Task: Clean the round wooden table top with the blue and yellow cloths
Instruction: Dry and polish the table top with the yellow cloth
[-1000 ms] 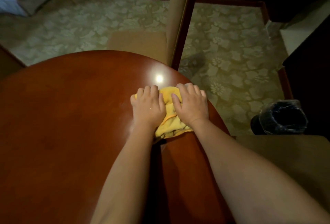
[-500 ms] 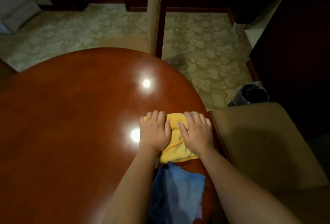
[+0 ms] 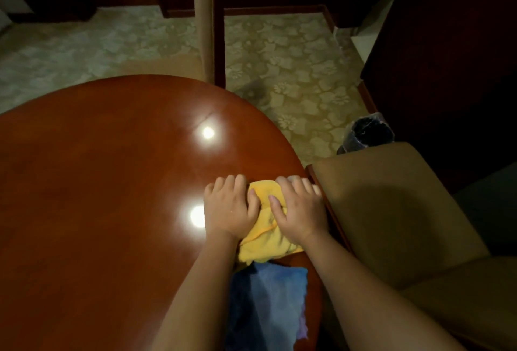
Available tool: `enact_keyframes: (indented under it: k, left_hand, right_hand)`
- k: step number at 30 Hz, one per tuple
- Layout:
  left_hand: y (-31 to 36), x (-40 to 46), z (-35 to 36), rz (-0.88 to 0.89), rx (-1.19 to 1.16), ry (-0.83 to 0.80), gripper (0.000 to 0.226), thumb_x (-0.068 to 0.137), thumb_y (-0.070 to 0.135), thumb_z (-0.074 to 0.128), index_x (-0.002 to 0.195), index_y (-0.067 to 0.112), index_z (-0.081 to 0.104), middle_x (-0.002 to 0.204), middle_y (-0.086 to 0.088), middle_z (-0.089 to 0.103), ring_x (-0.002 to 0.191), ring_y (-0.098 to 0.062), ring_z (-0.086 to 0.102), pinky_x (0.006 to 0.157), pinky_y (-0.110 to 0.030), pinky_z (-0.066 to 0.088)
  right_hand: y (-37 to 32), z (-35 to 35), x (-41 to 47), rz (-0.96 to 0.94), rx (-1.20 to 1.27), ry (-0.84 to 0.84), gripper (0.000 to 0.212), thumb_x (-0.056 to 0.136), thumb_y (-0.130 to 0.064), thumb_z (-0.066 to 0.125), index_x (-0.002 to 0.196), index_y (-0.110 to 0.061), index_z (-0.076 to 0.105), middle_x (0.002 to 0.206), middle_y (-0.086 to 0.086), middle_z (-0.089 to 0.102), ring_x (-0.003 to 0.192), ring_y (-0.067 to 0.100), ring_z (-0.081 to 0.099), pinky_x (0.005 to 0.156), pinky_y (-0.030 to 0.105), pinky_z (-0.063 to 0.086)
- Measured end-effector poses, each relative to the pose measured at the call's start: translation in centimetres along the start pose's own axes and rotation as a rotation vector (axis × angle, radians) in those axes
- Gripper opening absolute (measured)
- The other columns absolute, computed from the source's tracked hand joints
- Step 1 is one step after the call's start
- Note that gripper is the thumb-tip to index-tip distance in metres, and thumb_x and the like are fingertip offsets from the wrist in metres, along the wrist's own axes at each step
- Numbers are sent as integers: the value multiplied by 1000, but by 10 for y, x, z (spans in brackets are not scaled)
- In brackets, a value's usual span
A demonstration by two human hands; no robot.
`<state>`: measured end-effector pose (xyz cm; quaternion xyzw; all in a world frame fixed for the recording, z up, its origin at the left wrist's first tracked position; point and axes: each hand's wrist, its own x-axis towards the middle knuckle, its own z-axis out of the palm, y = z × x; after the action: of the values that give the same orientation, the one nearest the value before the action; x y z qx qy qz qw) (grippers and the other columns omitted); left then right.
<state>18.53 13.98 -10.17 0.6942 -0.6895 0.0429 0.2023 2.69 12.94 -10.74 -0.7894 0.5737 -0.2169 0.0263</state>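
Observation:
A round, glossy reddish wooden table top (image 3: 98,196) fills the left and centre of the head view. Near its right edge lies a bunched yellow cloth (image 3: 265,236). My left hand (image 3: 228,208) and my right hand (image 3: 299,210) press flat on the yellow cloth side by side, fingers pointing away from me and fairly straight. A blue cloth (image 3: 268,303) lies spread on the table between my forearms, just nearer to me than the yellow one; my left arm covers part of it.
An upholstered tan chair (image 3: 397,216) stands against the table's right edge. A second chair (image 3: 207,23) stands at the far side. A black-lined waste bin (image 3: 369,132) sits on the patterned carpet (image 3: 293,70) to the right. Dark furniture lines the walls.
Both hands have drawn the yellow cloth back along the table's right side, from the far edge toward me. The blue cloth has come into view between my arms.

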Motion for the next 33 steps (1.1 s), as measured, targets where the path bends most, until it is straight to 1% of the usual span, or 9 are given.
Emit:
enact_keyframes:
  k: [8, 15, 21, 25, 27, 29, 31, 33]
  left_hand:
    - [-9, 61, 21, -85, 8, 87, 27, 81, 35, 40, 73, 12, 51, 69, -7, 53, 68, -30, 49, 63, -38, 34]
    - [-34, 144, 50, -100, 12, 103, 30, 80, 37, 39, 73, 12, 54, 71, -7, 57, 72, -31, 53, 63, -38, 38]
    - [-55, 210, 69, -102, 28, 120, 33, 81, 39, 33, 73, 12, 51, 72, -10, 58, 73, -32, 53, 62, -39, 38]
    - [-56, 217, 69, -141, 20, 121, 34, 83, 38, 31, 74, 12, 50, 71, -7, 57, 72, -31, 52, 64, -38, 37]
    - [-55, 213, 65, -133, 23, 120, 33, 84, 37, 31, 72, 12, 50, 67, -7, 57, 69, -31, 52, 63, -36, 35]
    - [-53, 205, 61, -111, 55, 124, 32, 84, 35, 34, 70, 11, 50, 63, -7, 57, 65, -31, 53, 61, -35, 35]
    - [-49, 192, 56, -90, 82, 113, 32, 84, 34, 35, 70, 12, 52, 63, -8, 58, 64, -30, 55, 61, -34, 37]
    - [-42, 173, 50, -63, 96, 70, 31, 84, 35, 34, 72, 13, 52, 65, -7, 60, 65, -30, 56, 63, -34, 38]
  right_hand:
    - [10, 22, 71, -22, 27, 14, 42, 89, -42, 40, 111, -13, 61, 96, 6, 60, 86, 28, 56, 74, 39, 43]
    - [18, 51, 156, -13, 11, 40, 42, 88, -42, 38, 105, -13, 62, 91, 7, 60, 84, 29, 56, 70, 38, 43]
    - [22, 74, 224, 10, 41, 18, 51, 89, -45, 31, 109, -10, 61, 95, 12, 60, 90, 33, 56, 76, 44, 45]
    - [22, 73, 245, -5, 32, -115, 63, 86, -52, 16, 118, -14, 55, 109, 11, 58, 103, 30, 51, 86, 45, 39]
    - [22, 72, 244, -1, 9, -127, 57, 90, -51, 21, 121, -15, 53, 112, 10, 56, 107, 30, 50, 89, 44, 37]
    - [20, 69, 235, 12, -10, -133, 52, 93, -49, 25, 122, -16, 52, 113, 11, 56, 108, 30, 50, 89, 43, 37]
    - [17, 64, 219, 36, -18, -129, 59, 88, -51, 18, 119, -16, 53, 109, 11, 56, 104, 30, 51, 86, 43, 39]
    - [17, 56, 196, 60, -11, -111, 59, 87, -51, 19, 117, -16, 55, 106, 11, 56, 100, 30, 51, 83, 43, 39]
